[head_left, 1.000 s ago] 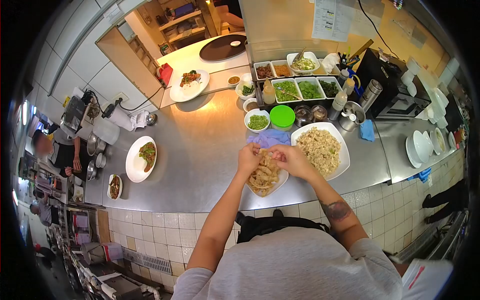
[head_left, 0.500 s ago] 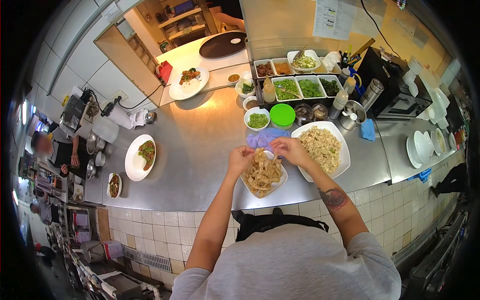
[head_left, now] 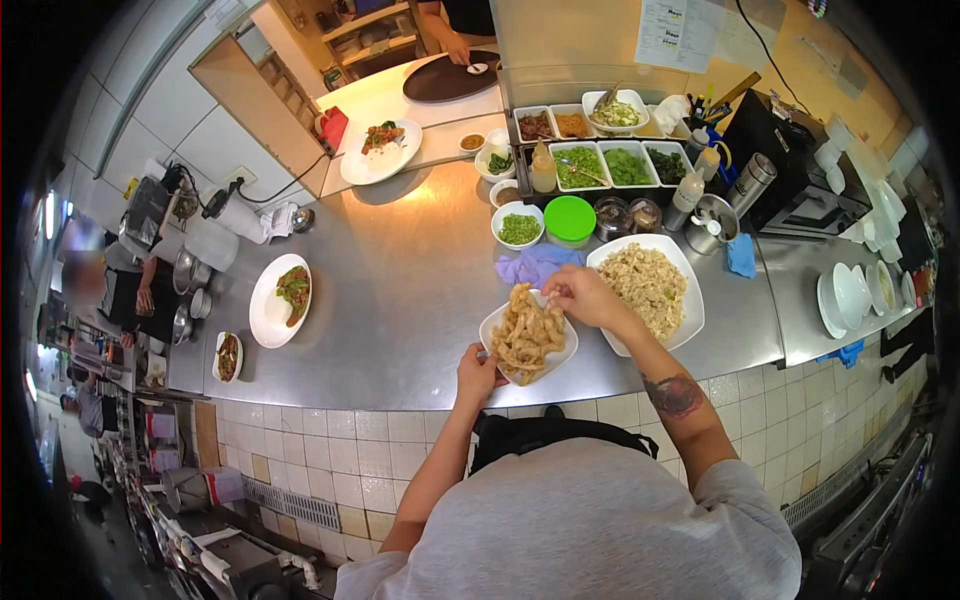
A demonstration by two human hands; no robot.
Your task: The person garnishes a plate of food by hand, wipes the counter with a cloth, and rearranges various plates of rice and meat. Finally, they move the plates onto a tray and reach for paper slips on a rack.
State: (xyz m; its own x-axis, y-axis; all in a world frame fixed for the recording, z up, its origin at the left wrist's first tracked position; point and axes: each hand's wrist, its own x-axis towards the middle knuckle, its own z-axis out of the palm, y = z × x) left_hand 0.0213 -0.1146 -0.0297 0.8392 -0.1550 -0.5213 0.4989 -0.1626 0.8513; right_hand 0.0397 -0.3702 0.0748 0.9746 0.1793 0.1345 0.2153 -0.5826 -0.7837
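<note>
A white square bowl [head_left: 556, 367] piled with battered fried strips [head_left: 526, 335] stands near the counter's front edge. My left hand [head_left: 478, 376] grips its lower left rim, fingers curled against the side. At the upper right of the bowl, my right hand [head_left: 580, 298] has thumb and fingers pinched together by the rim and the food; what lies between them, if anything, is too small to make out. A crumpled purple cloth [head_left: 538, 266] lies just behind the bowl. Right of it is a large white plate [head_left: 692, 322] heaped with fried rice [head_left: 645, 290].
Behind stand a green-lidded tub [head_left: 570, 219], a bowl of chopped greens [head_left: 519, 229], sauce bottles [head_left: 686, 195] and ingredient trays [head_left: 628, 165]. Plated dishes [head_left: 270, 325] sit at left. Beyond the pass, another person's hand [head_left: 458, 50] reaches over a dark round tray [head_left: 430, 84].
My left hand has dropped from the bowl's top to its lower left rim. My right hand stays by the upper right rim. Another person's hand has reached onto the dark tray.
</note>
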